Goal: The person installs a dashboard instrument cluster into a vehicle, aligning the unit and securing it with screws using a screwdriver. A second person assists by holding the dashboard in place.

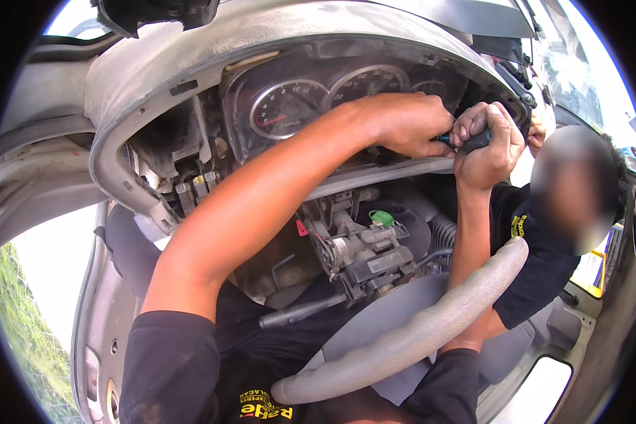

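Observation:
My left hand [420, 127] reaches to the right end of the instrument cluster [275, 106], its fingers closed on something hidden beside a small blue piece. Against it, my right hand [487, 148] grips a blue-and-black tool [479, 140] near the dashboard surround [124, 145]; the tool's tip is hidden. Just beyond my right hand, a co-worker's hand [536, 131] touches the edge of the surround.
Below the dash are the steering column [374, 261] with a stalk [290, 314] and a green tab [380, 217]. The grey steering wheel [403, 339] crosses my right forearm. A co-worker [530, 275] leans in at right. An open doorway shows greenery [18, 297] at left.

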### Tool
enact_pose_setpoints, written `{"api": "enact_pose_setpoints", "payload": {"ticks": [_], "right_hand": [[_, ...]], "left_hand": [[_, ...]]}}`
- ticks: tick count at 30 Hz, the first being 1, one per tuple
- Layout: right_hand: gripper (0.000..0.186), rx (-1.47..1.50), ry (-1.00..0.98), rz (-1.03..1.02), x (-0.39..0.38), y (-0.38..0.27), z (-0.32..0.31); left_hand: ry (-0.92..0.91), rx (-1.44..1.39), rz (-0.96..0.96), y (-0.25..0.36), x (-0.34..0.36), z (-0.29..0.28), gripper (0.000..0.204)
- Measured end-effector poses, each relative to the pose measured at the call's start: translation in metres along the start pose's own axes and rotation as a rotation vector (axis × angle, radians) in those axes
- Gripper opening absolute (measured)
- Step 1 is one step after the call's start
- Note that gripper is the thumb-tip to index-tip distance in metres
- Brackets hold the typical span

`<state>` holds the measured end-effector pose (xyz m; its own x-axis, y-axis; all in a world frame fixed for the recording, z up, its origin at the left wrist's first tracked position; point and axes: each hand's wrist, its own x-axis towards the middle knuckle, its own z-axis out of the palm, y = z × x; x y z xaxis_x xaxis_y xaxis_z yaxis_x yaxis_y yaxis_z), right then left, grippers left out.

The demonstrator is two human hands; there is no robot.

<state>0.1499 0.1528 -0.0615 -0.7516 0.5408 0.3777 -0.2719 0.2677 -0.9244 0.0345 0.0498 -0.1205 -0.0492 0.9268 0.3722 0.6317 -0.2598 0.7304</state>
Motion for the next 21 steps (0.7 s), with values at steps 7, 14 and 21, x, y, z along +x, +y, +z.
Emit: {"api": "enact_pose_setpoints", "payload": {"ticks": [7, 14, 21], "right_hand": [[0.036, -0.18, 0.119, -0.003, 0.019, 0.007, 0.005], [0.038, -0.384, 0.222, -0.07, 0.032, 0.011, 0.023], [0.04, -0.242, 0.183, -0.073, 0.026, 0.014, 0.017]], "left_hand": [[0.109, -0.038, -0.046, -0.001, 0.004, 0.003, 0.036], [0.16, -0.024, -0.081, -0.004, 0.006, 0.003, 0.024], [0.1, 0.046, -0.005, -0.003, 0.002, -0.003, 0.025]]}}
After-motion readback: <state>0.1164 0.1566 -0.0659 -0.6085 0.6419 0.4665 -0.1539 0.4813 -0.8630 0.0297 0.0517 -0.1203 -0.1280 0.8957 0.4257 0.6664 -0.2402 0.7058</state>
